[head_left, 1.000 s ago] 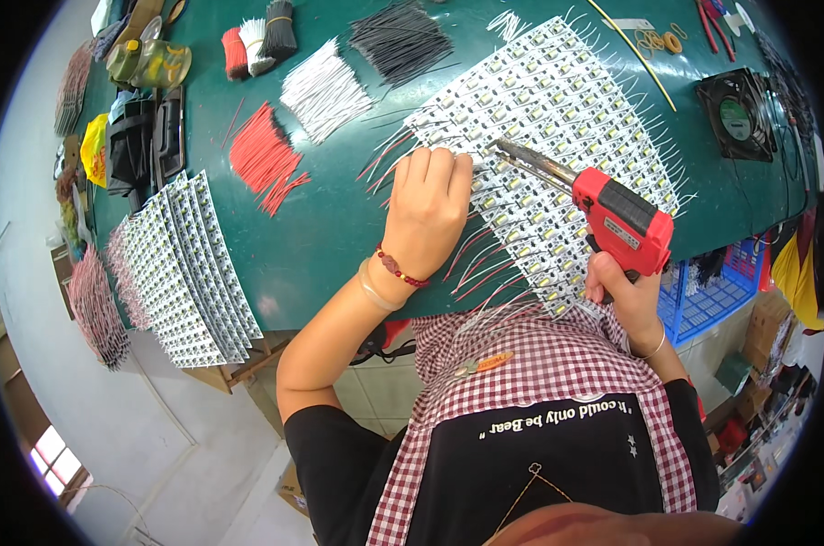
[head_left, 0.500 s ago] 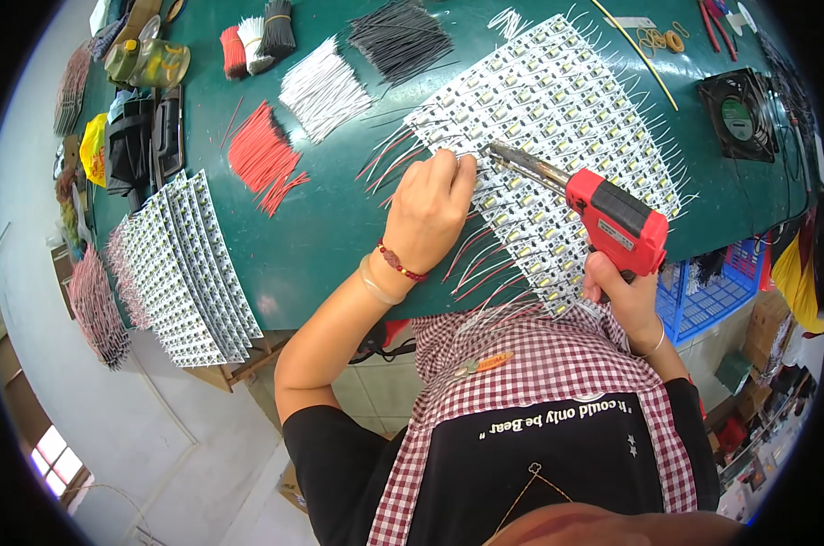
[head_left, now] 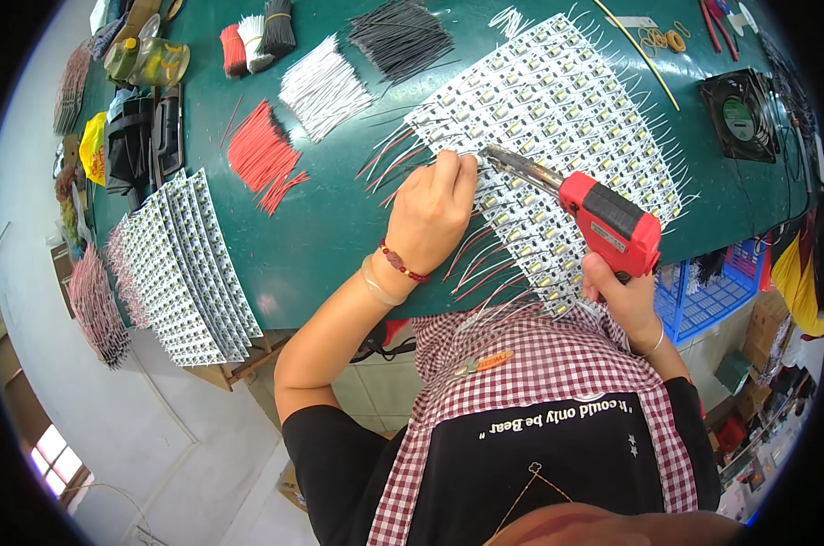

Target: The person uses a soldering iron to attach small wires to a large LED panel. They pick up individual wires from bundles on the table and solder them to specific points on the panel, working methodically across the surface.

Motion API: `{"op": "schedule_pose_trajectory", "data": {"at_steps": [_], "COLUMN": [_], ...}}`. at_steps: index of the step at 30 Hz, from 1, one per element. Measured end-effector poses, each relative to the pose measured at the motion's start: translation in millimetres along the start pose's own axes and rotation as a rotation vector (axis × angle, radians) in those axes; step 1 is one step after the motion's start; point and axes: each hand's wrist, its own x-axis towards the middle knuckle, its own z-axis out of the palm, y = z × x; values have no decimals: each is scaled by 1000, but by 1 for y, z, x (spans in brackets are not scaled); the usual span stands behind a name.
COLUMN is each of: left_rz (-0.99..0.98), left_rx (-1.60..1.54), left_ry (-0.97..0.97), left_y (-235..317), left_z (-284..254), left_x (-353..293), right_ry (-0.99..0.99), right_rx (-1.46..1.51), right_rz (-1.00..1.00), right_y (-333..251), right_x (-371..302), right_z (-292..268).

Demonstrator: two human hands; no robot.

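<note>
A large panel of white LED circuit boards [head_left: 557, 118] lies on the green table, with thin white, red and black wires sticking out along its edges. My left hand [head_left: 433, 196] is closed in a pinch at the panel's left edge; what the fingertips hold is too small to make out. By its grip, my right hand [head_left: 619, 289] holds a red and black soldering gun [head_left: 609, 218]. The gun's metal tip points left and rests on or just above the boards, close to my left fingertips. Red and white wires [head_left: 477, 264] hang off the panel's near left edge.
Left of the panel lie piles of red wires [head_left: 262, 150], white wires [head_left: 324, 88] and black wires [head_left: 401, 38]. More wired LED panels [head_left: 189, 273] overlap at the table's left edge. A black fan [head_left: 738, 116] stands at right, and a blue crate [head_left: 712, 291] sits below the table edge.
The soldering gun's body has shifted slightly left and dipped a little, its tip staying near the same spot. My left hand has hardly moved.
</note>
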Motion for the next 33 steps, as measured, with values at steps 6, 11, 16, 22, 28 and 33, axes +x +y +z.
{"op": "schedule_pose_trajectory", "data": {"at_steps": [6, 11, 16, 22, 28, 33], "left_rz": [-4, 7, -25, 9, -11, 8], "left_rx": [21, 34, 63, 72, -63, -61], "left_ry": [-13, -7, 1, 50, 37, 28], "left_y": [1, 1, 4, 0, -2, -2], "left_z": [-1, -1, -3, -2, -1, 1], "left_x": [0, 0, 2, 3, 3, 3], "right_ry": [5, 10, -15, -33, -22, -12], "right_rx": [36, 39, 12, 23, 29, -13], "right_rz": [-29, -28, -29, -39, -27, -19], "right_y": [1, 2, 6, 8, 6, 7], "right_x": [-2, -2, -3, -2, -2, -3], "right_z": [-1, -2, -4, -5, -3, -2]}}
